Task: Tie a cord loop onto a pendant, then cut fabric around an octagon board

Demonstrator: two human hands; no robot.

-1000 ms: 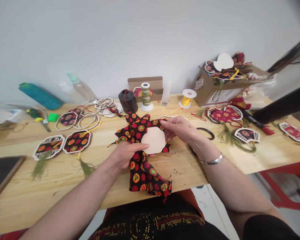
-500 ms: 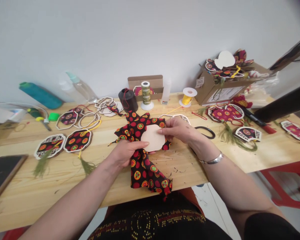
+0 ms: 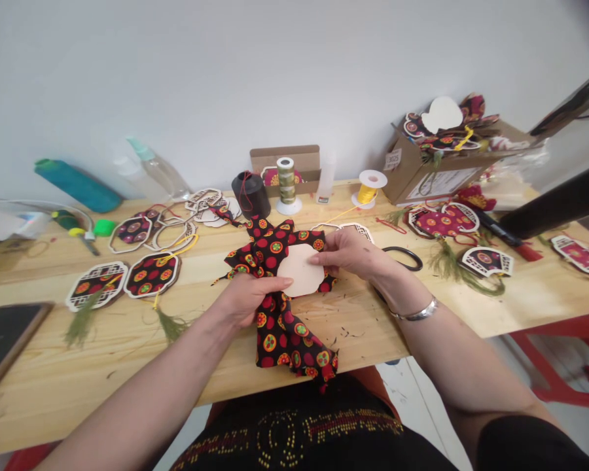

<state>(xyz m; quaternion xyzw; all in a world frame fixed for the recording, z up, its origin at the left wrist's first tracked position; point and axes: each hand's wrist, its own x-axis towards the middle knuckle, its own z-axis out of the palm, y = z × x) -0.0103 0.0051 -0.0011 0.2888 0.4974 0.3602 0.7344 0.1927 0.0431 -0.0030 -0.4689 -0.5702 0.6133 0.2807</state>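
A pale, scallop-edged flat panel [image 3: 302, 271] lies against a black patterned fabric [image 3: 294, 333] with red and orange round motifs. My left hand [image 3: 248, 294] grips the panel's lower left edge with the thumb on top and the cloth bunched under the fingers. At the panel's right edge, my right hand [image 3: 348, 254] pinches panel and cloth between thumb and fingers. Loose cloth hangs down toward the table's front edge and spreads up to the left. Black scissor handles [image 3: 403, 259] show partly behind my right wrist.
Finished tasselled ornaments [image 3: 152, 275] lie on the left beside a phone [image 3: 12, 340]. Behind stand a black thread cone [image 3: 250, 195], a green thread spool [image 3: 286, 183] and a yellow cord spool [image 3: 370, 190]. A filled cardboard box [image 3: 442, 173] and a black post [image 3: 559, 199] stand right.
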